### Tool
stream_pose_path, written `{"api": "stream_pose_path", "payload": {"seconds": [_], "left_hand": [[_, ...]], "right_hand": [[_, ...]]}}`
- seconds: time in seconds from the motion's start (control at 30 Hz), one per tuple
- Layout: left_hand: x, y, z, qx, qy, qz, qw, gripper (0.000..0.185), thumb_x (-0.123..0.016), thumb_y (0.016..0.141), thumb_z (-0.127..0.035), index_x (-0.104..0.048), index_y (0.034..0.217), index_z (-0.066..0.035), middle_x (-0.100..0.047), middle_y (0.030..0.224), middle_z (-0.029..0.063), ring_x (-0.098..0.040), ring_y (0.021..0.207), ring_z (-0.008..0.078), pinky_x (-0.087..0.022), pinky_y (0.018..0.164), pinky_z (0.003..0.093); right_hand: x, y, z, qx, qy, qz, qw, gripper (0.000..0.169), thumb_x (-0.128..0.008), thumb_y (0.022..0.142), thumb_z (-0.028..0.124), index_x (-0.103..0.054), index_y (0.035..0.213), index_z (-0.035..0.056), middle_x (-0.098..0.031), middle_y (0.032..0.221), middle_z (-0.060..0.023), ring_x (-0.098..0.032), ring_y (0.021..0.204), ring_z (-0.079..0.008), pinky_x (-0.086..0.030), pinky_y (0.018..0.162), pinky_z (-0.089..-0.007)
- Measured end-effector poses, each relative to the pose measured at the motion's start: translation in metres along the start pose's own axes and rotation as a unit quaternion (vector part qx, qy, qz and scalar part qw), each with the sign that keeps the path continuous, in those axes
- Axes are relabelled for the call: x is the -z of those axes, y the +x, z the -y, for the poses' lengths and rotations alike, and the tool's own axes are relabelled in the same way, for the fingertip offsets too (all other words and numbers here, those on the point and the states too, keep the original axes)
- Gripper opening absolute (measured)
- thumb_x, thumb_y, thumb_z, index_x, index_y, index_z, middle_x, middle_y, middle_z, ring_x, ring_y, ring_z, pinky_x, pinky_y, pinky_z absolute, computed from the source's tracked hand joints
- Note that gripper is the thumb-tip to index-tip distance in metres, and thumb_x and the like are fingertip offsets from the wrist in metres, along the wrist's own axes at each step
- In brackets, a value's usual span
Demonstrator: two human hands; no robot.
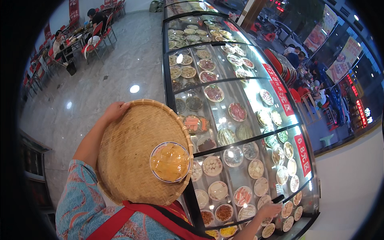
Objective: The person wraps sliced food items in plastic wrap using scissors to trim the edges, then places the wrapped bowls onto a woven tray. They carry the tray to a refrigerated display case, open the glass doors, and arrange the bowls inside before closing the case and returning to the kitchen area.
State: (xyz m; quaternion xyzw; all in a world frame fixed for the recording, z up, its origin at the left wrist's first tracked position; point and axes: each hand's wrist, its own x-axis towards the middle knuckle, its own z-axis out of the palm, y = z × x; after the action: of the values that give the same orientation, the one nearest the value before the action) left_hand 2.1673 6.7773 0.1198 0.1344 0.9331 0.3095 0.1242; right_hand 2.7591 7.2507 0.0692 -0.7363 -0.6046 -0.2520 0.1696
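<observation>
My left hand (115, 110) grips the far rim of a round woven bamboo tray (129, 150), held flat against my front. On the tray's right side sits a white bowl with a dark rim (170, 162), filled with thin yellow sheets of food under what looks like clear film. My right hand (270, 209) reaches out to a black handle (278, 198) on a glass panel of the display case (180, 192), fingers at the handle. Beneath the glass, close to that hand, are plates of pink-and-white sticks (242, 195) and brown shredded food (224, 212).
The lit case runs far ahead, with many plated foods and red signs (302, 154) bearing writing. Grey tiled floor (126, 72) lies to the left. Beyond it, people sit by a table with red chairs (94, 40). More people (295, 55) are outside the window at right.
</observation>
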Motion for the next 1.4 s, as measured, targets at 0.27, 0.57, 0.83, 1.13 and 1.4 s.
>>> {"api": "stream_pose_path", "payload": {"seconds": [0.27,0.57,0.83,1.13,1.4], "left_hand": [[-0.004,0.006,-0.013,-0.013,0.002,0.003,1.000,0.049,-0.048,0.088,-0.049,-0.062,0.085,-0.002,-0.057,0.068,0.0087,-0.051,0.061,0.0186,-0.041,0.059,0.0334],[-0.002,0.003,-0.031,-0.011,0.018,0.007,1.000,0.050,-0.048,0.087,-0.049,-0.063,0.087,-0.002,-0.057,0.067,0.0080,-0.052,0.063,0.0186,-0.041,0.060,0.0340],[-0.002,-0.018,-0.050,-0.032,0.023,-0.005,0.999,0.050,-0.048,0.087,-0.050,-0.064,0.089,-0.002,-0.058,0.068,0.0078,-0.053,0.064,0.0187,-0.042,0.061,0.0348],[-0.022,-0.025,-0.089,-0.062,0.029,-0.005,0.998,0.051,-0.047,0.087,-0.051,-0.063,0.085,-0.003,-0.061,0.070,0.0095,-0.057,0.067,0.0221,-0.043,0.063,0.0364],[-0.039,-0.008,-0.112,-0.102,0.091,-0.007,0.991,0.055,-0.044,0.086,-0.055,-0.062,0.082,-0.003,-0.061,0.071,0.0133,-0.058,0.068,0.0268,-0.043,0.064,0.0380]], "right_hand": [[-0.002,0.004,-0.107,-0.067,-0.123,0.000,0.990,0.059,-0.061,0.074,0.035,-0.043,0.123,0.0066,-0.049,0.123,-0.0086,-0.047,0.116,-0.0241,-0.041,0.086,-0.0459],[0.073,0.005,-0.138,-0.132,-0.176,0.033,0.975,0.054,-0.060,0.078,0.035,-0.044,0.119,0.0040,-0.049,0.117,-0.0100,-0.046,0.111,-0.0277,-0.041,0.084,-0.0460],[0.015,0.028,-0.224,-0.144,-0.169,0.014,0.975,0.050,-0.061,0.076,0.039,-0.047,0.108,0.0027,-0.051,0.103,-0.0104,-0.048,0.095,-0.0281,-0.041,0.074,-0.0445],[-0.018,0.035,-0.300,-0.139,-0.136,-0.007,0.981,0.048,-0.061,0.074,0.044,-0.051,0.094,0.0012,-0.053,0.086,-0.0108,-0.050,0.078,-0.0286,-0.042,0.062,-0.0428],[-0.043,0.031,-0.344,-0.140,-0.100,-0.016,0.985,0.050,-0.061,0.073,0.048,-0.055,0.083,-0.0002,-0.055,0.072,-0.0112,-0.052,0.063,-0.0290,-0.042,0.051,-0.0414]]}}
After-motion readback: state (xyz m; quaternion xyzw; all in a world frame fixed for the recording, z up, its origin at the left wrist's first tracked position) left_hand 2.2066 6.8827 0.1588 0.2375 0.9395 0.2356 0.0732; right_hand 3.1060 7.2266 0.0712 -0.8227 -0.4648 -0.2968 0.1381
